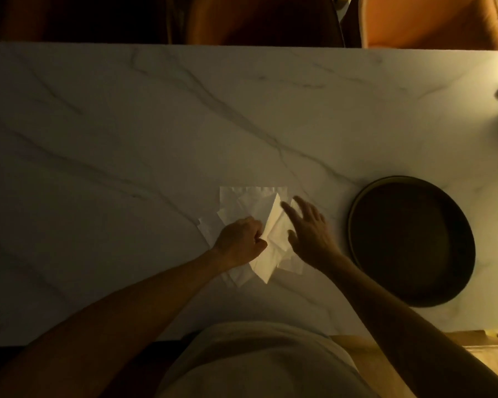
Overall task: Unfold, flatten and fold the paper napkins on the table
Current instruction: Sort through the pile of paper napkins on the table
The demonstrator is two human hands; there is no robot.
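Just below the frame's centre, both hands are working a loose pile of white napkins.

Nearest, the left hand (240,239) is curling its fingers shut, pinching the edge of the top napkin (273,242), which is standing partly lifted along a crease; the right hand (309,229) is hovering beside it with fingers spread, seemingly about to press it flat. Under and beyond them, several more napkins (242,201) are lying overlapped and askew on the marble table (156,124), none neatly folded, so most of the work appears left. Right of centre, a dark round tray (411,239) is sitting empty.
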